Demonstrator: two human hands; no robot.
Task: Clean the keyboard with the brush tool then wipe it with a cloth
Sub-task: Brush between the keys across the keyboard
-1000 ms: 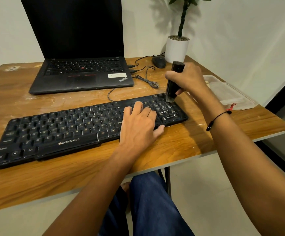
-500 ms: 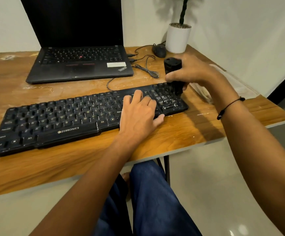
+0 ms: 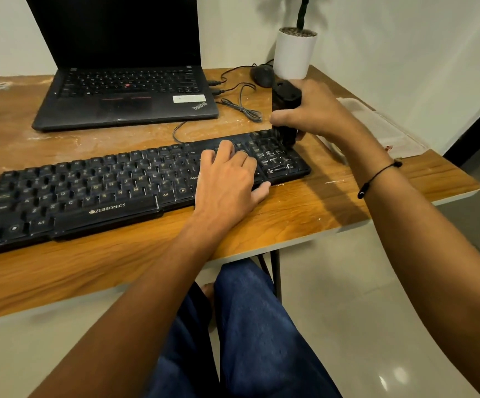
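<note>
Black Zebronics keyboard (image 3: 135, 185) lies flat along the front of the wooden counter (image 3: 305, 214), ahead of the laptop (image 3: 124, 99). I've got the right hand (image 3: 316, 113) with fingers clamped round the black brush tool (image 3: 286, 101), upright, bristle end down on the numpad's far right corner. Left hand (image 3: 227, 179) rests flat on the keys just left of the numpad, fingers straight and slightly apart, pinning the board. Step in hand: brushing, judged early, since only the right end is being worked. Next: sweep leftward across the rows, shifting the left hand clear. Count: one keyboard, one brush, one laptop, one mouse (image 3: 261, 75), one potted plant (image 3: 295, 53). No cloth clearly visible.
</note>
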